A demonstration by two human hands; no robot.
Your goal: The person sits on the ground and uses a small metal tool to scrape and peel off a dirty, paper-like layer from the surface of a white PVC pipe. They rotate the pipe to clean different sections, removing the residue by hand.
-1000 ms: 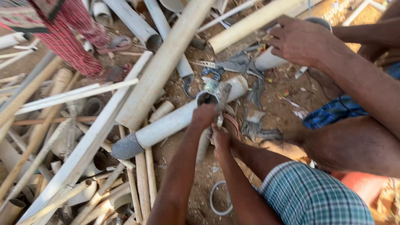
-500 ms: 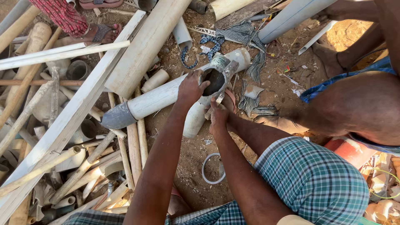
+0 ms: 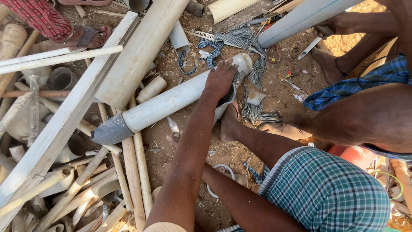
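A long white plastic pipe [image 3: 167,103] lies slanted on the dirt, with a grey cap at its lower left end [image 3: 109,131] and a wider socket at its upper right end [image 3: 243,63]. My left hand [image 3: 221,79] lies over the pipe just below the socket, fingers curled around it. My bare foot [image 3: 229,124] presses against the pipe from below. My right hand [image 3: 173,134] is blurred, low near the ground under my left forearm, just below the pipe. Whether it holds anything does not show.
Heaps of white and tan pipes [image 3: 64,141] and offcuts crowd the left. A wide pipe [image 3: 141,47] lies across the top. Another person's hand [image 3: 326,29] holds a large pipe [image 3: 300,19] at top right. A sandalled foot [image 3: 88,36] stands top left. Cloth scraps [image 3: 240,38] litter the dirt.
My left hand has slid from the dark socket opening onto the pipe's top. My right hand has dropped low and left, under my left forearm. The other person's hand has drawn back to the right.
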